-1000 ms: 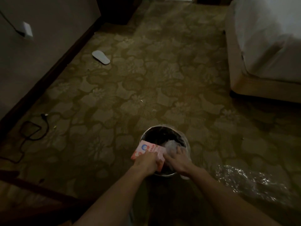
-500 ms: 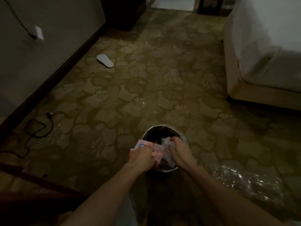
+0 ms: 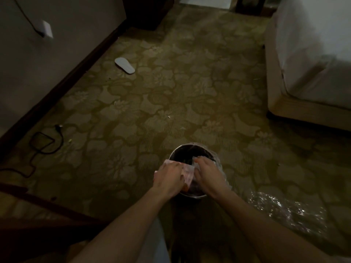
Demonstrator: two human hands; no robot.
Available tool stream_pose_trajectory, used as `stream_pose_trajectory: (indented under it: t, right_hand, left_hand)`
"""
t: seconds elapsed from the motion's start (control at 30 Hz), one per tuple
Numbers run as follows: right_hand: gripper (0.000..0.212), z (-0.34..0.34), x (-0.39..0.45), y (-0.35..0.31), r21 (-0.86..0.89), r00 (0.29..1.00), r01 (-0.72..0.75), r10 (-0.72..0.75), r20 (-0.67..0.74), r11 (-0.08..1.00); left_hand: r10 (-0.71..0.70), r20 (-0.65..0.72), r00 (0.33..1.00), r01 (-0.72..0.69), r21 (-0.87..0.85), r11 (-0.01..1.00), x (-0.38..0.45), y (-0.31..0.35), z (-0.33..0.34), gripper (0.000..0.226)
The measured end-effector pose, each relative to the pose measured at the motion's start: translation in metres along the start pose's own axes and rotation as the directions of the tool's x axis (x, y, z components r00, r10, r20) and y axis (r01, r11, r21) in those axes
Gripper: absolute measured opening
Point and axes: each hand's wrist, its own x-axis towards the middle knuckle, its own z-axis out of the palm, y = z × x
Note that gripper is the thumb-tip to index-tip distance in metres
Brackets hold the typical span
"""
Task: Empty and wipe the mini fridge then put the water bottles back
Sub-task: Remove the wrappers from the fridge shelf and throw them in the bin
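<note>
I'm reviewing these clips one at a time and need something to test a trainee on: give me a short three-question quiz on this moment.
1. True or false: both hands are over the round bin.
2. Multiple choice: the pink-and-white packet is held by A) the left hand, B) the right hand, C) neither.
3. Short answer: what lies on the carpet near the dark baseboard at upper left?

Key
1. True: both hands meet above the bin's opening.
2. A: the left hand's fingers curl over the packet; the right hand pinches a pale crumpled piece beside it.
3. A single white slipper.
</note>
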Motion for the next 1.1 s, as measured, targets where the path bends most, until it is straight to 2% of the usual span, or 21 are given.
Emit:
stream_pose_trajectory:
  t: [0.13, 0.33, 0.57, 0.9, 1.1]
  right_hand:
    - [0.043, -0.016, 0.001, -0.013, -0.055, 1.0, 0.023, -0.023, -0.005, 0.998]
    - [0.044, -0.047, -0.017, -0.046, -0.037, 0.999, 0.016, -0.018, -0.042, 0.999]
    - [0.039, -0.101, -0.056, -0.107, -0.06, 0.977, 0.181, -0.187, -0.104, 0.982]
    - [0.035, -0.153, -0.121, -0.225, -0.145, 0.861, 0.441, -0.463, -0.209, 0.886]
    - [0.037, -0.162, -0.159, -0.302, -0.174, 0.767, 0.583, -0.608, -0.205, 0.794]
  left_hand:
    - [-0.024, -0.081, 0.996, 0.028, 0.05, 0.998, -0.007, 0.0, -0.022, 0.038]
    - [-0.009, -0.182, 0.983, 0.026, 0.092, 0.995, -0.04, 0.004, -0.065, 0.03]
    - [-0.035, -0.354, 0.935, 0.079, 0.11, 0.991, -0.104, 0.018, -0.129, 0.028]
    - [-0.097, -0.574, 0.813, 0.196, 0.113, 0.974, -0.229, 0.014, -0.222, 0.023]
    - [-0.133, -0.652, 0.746, 0.287, 0.136, 0.948, -0.313, 0.0, -0.269, 0.031]
